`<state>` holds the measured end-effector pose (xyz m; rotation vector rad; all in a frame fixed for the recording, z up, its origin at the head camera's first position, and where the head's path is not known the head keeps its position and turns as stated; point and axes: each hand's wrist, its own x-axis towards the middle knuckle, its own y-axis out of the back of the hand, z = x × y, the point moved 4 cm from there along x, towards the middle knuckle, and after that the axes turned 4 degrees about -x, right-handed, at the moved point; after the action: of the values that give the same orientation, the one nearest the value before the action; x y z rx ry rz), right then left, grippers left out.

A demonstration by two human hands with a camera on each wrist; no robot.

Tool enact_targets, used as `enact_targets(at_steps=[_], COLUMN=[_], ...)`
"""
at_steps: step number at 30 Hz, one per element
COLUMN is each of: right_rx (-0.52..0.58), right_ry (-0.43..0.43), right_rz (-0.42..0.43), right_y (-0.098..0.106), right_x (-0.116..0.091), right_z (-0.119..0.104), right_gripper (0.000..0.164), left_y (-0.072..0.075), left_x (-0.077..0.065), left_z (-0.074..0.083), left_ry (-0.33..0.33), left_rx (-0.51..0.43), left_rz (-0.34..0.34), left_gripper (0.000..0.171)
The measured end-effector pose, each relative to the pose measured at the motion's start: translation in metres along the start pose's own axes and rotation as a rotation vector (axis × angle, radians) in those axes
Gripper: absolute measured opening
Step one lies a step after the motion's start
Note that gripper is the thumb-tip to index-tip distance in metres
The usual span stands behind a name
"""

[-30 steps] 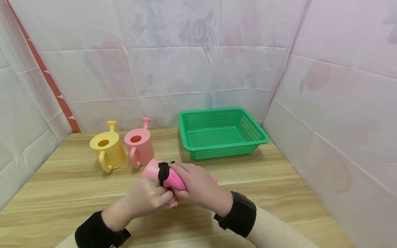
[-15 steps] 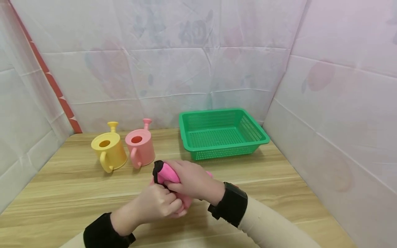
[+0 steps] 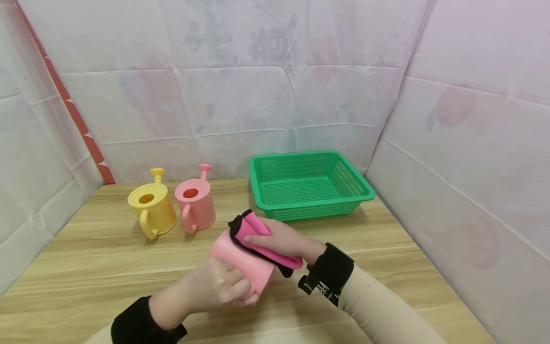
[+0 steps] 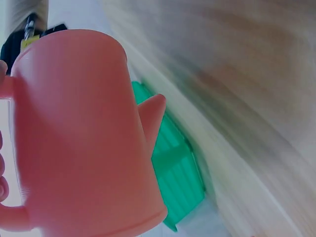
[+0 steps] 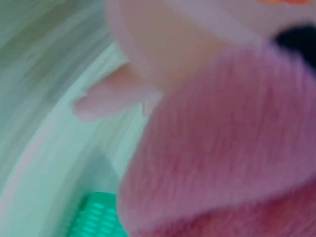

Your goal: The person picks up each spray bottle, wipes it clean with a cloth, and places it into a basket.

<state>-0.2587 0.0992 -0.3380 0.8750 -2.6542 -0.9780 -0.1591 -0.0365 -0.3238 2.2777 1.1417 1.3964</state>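
My left hand (image 3: 219,284) grips a pink watering can (image 3: 245,263) by its handle, with the can tilted over the near part of the table. In the left wrist view this can (image 4: 84,133) fills much of the frame, its short spout base (image 4: 153,116) pointing right and fingertips (image 4: 3,187) curled at the handle. A folded bright pink cloth (image 3: 247,228) with black edging lies against the can's side, held by my right hand (image 3: 283,239). Up close in the right wrist view, the fuzzy cloth (image 5: 222,143) hides most of that hand.
Upright at the back left stand a yellow watering can (image 3: 159,212) and another pink watering can (image 3: 204,208). A green perforated basket (image 3: 318,207) sits at the back right. Fabric walls (image 3: 240,110) border the wooden table (image 3: 142,267).
The right hand and cloth have shifted right and up along the can, and the cloth looks more spread out. The held can has turned, showing more of its side. The left hand keeps its grip.
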Motion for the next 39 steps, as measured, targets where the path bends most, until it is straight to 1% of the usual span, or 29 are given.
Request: enact_targets(at_steps=[3, 6, 9, 11, 13, 15, 17, 19, 21, 22, 24, 25, 27, 30, 32, 35, 37, 39], right_rx=[0.137, 0.230, 0.254, 0.211, 0.120, -0.012, -0.172, -0.360, -0.541, -0.618, -0.735, -0.770, -0.804, -0.805, -0.769, -0.640, -0.523, -0.387], right_ry=[-0.038, -0.065, -0.076, -0.072, -0.044, 0.023, 0.128, 0.247, 0.334, 0.357, 0.371, 0.368, 0.359, 0.349, 0.333, 0.300, 0.261, 0.201], right_rz=[-0.021, -0.020, 0.006, 0.045, 0.094, 0.151, 0.199, 0.252, 0.292, 0.304, 0.322, 0.324, 0.323, 0.312, 0.284, 0.212, 0.165, 0.125], right_y=[0.003, 0.005, 0.007, 0.006, 0.005, 0.002, -0.003, -0.011, -0.019, -0.022, -0.028, -0.030, -0.032, -0.032, -0.031, -0.025, -0.019, -0.011], right_x=[-0.003, -0.007, -0.010, -0.013, -0.015, -0.018, -0.020, -0.024, -0.028, -0.030, -0.034, -0.035, -0.036, -0.036, -0.033, -0.026, -0.020, -0.014], right_z=[0.010, 0.017, 0.018, 0.015, 0.008, -0.002, -0.015, -0.027, -0.037, -0.040, -0.044, -0.045, -0.046, -0.048, -0.048, -0.046, -0.043, -0.036], right_gripper=[0.032, 0.037, 0.039, 0.039, 0.037, 0.035, 0.035, 0.041, 0.049, 0.054, 0.063, 0.066, 0.067, 0.062, 0.058, 0.048, 0.040, 0.034], left_y=[0.004, 0.008, 0.010, 0.011, 0.011, 0.009, 0.007, 0.004, 0.001, 0.000, -0.003, -0.004, -0.005, -0.005, -0.003, 0.001, 0.005, 0.008], left_x=[-0.001, -0.003, -0.005, -0.006, -0.006, -0.008, -0.011, -0.015, -0.020, -0.023, -0.028, -0.030, -0.032, -0.030, -0.026, -0.017, -0.012, -0.008], left_z=[-0.006, -0.012, -0.015, -0.017, -0.017, -0.018, -0.019, -0.020, -0.021, -0.021, -0.021, -0.021, -0.020, -0.018, -0.015, -0.012, -0.010, -0.009], left_ry=[0.015, 0.035, 0.054, 0.063, 0.066, 0.073, 0.082, 0.094, 0.107, 0.113, 0.117, 0.118, 0.113, 0.096, 0.082, 0.059, 0.057, 0.053], left_rx=[0.031, 0.046, 0.053, 0.052, 0.058, 0.056, 0.055, 0.049, 0.050, 0.052, 0.063, 0.068, 0.080, 0.095, 0.105, 0.109, 0.102, 0.095], left_rz=[0.027, 0.043, 0.048, 0.051, 0.052, 0.053, 0.053, 0.047, 0.038, 0.030, 0.014, 0.007, -0.009, -0.014, -0.008, 0.016, 0.027, 0.035], left_gripper=[0.031, 0.032, 0.033, 0.033, 0.034, 0.035, 0.035, 0.034, 0.034, 0.033, 0.034, 0.034, 0.035, 0.034, 0.032, 0.029, 0.029, 0.031])
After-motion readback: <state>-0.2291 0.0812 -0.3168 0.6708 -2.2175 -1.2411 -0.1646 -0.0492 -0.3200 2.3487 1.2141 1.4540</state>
